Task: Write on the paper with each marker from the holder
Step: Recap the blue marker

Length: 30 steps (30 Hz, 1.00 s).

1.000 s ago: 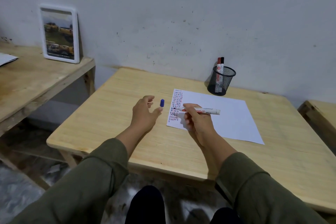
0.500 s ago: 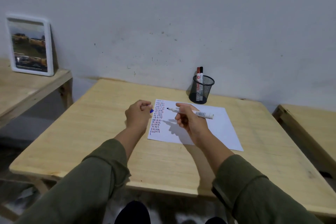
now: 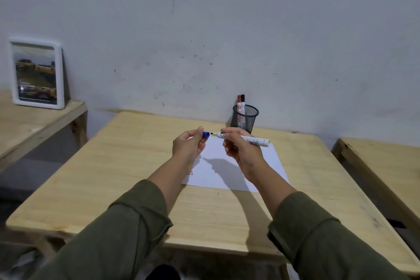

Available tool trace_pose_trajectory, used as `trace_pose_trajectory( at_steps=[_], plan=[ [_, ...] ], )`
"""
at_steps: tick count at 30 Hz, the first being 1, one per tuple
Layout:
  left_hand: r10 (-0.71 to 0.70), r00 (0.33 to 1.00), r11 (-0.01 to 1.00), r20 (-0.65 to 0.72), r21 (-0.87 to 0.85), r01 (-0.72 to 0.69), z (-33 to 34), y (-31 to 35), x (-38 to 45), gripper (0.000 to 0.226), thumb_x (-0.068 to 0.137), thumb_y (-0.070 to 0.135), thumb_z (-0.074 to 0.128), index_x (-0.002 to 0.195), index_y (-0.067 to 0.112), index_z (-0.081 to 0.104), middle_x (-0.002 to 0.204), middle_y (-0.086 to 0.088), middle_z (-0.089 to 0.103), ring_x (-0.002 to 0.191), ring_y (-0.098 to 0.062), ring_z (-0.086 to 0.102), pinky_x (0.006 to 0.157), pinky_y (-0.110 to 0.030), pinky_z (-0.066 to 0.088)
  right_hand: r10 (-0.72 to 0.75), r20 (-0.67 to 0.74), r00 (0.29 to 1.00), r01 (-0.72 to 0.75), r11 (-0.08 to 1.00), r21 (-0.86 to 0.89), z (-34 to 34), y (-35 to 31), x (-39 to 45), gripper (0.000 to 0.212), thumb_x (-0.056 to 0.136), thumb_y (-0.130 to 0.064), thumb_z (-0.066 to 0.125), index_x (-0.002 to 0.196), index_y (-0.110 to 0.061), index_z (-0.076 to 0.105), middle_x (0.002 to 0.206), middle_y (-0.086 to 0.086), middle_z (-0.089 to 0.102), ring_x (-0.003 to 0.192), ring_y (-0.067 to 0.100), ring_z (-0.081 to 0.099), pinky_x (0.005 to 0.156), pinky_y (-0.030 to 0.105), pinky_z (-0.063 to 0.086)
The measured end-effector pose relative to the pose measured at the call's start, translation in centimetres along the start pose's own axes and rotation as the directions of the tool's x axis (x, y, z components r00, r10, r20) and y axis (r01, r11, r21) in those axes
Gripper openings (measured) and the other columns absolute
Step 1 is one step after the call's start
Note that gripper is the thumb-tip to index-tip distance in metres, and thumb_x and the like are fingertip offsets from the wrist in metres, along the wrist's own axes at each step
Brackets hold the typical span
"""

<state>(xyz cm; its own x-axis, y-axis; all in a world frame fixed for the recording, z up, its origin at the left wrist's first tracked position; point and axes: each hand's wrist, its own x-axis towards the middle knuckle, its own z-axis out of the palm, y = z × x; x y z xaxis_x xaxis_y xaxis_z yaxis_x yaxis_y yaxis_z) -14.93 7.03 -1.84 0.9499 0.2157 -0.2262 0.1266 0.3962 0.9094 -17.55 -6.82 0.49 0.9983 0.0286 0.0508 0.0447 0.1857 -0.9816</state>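
My right hand [image 3: 243, 151] holds a white marker [image 3: 254, 140] level above the paper, its bare tip pointing left. My left hand [image 3: 189, 146] pinches the blue cap [image 3: 206, 134] between thumb and fingers, a small gap from the tip. Both hands are raised over the white paper [image 3: 270, 167], which lies on the wooden table [image 3: 127, 175] with rows of small marks partly hidden behind my left wrist. At the back by the wall stands a black mesh holder [image 3: 247, 118] with a red-capped and a black-capped marker [image 3: 241, 107] upright in it.
A white-framed picture [image 3: 36, 74] leans on the wall on a lower wooden table at the left. Another wooden table [image 3: 384, 166] stands at the right, with a narrow gap between. The wall runs close behind the holder.
My left hand picked the blue cap up off the table and lifted it. Both hands rose off the paper and the cap and the marker tip came close together. The camera view shifted.
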Motion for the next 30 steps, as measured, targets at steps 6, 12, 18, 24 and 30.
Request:
trace_pose_trajectory(
  at_steps=[6, 12, 18, 24, 30],
  plan=[
    [0.009, 0.999, 1.0, 0.035, -0.021, -0.008, 0.9, 0.2, -0.8, 0.014, 0.086, 0.023, 0.065, 0.089, 0.009, 0.064, 0.081, -0.003, 0.067, 0.075, -0.006, 0.065, 0.078, -0.019, 0.053, -0.009, 0.008, 1.0, 0.01, 0.999, -0.036, -0.2, -0.3, -0.5, 0.014, 0.085, -0.006, 0.058, 0.08, -0.013, 0.069, 0.061, 0.005, 0.056, 0.056, 0.014, 0.048, 0.057, 0.025, 0.04],
    [-0.02, 0.996, 1.0, 0.081, 0.004, 0.02, 2.0, 0.6, -1.9, 0.013, 0.085, 0.024, 0.065, 0.08, 0.013, 0.061, 0.075, -0.001, 0.067, 0.069, -0.004, 0.064, 0.069, -0.016, 0.054, -0.031, 0.031, 0.999, 0.035, 0.994, -0.107, -0.6, -0.8, -0.9, 0.012, 0.085, -0.008, 0.059, 0.082, -0.014, 0.069, 0.066, 0.005, 0.057, 0.06, 0.015, 0.05, 0.057, 0.024, 0.039],
    [-0.098, 0.989, 0.994, 0.109, -0.034, 0.102, 2.6, 1.5, -2.6, 0.023, 0.087, 0.028, 0.063, 0.074, 0.011, 0.053, 0.054, 0.0, 0.062, 0.055, -0.006, 0.063, 0.067, -0.02, 0.054, -0.08, 0.084, 0.993, 0.096, 0.971, -0.219, -1.2, -1.7, -1.2, 0.009, 0.085, -0.011, 0.059, 0.087, -0.011, 0.068, 0.067, 0.005, 0.058, 0.062, 0.015, 0.051, 0.056, 0.023, 0.04],
    [-0.052, 0.994, 0.981, 0.099, -0.18, 0.069, 3.7, 1.7, -4.0, 0.013, 0.086, 0.016, 0.065, 0.08, 0.009, 0.056, 0.075, -0.008, 0.062, 0.067, -0.012, 0.061, 0.074, -0.021, 0.054, -0.026, 0.006, 1.0, 0.026, 0.997, 0.068, -0.4, -2.1, -1.3, 0.01, 0.087, -0.007, 0.052, 0.082, -0.007, 0.061, 0.057, 0.006, 0.055, 0.052, 0.016, 0.047, 0.053, 0.024, 0.039],
    [-0.002, 0.992, 0.971, 0.127, -0.237, 0.032, 3.7, 0.9, -4.3, 0.01, 0.087, 0.014, 0.063, 0.08, 0.008, 0.058, 0.077, -0.011, 0.059, 0.065, -0.016, 0.054, 0.087, -0.032, 0.051, 0.022, -0.009, 1.0, -0.019, 0.973, 0.23, -0.2, -1.7, -1.6, 0.009, 0.088, -0.009, 0.052, 0.086, -0.005, 0.059, 0.053, 0.005, 0.057, 0.05, 0.014, 0.05, 0.049, 0.021, 0.041]
  ],
)
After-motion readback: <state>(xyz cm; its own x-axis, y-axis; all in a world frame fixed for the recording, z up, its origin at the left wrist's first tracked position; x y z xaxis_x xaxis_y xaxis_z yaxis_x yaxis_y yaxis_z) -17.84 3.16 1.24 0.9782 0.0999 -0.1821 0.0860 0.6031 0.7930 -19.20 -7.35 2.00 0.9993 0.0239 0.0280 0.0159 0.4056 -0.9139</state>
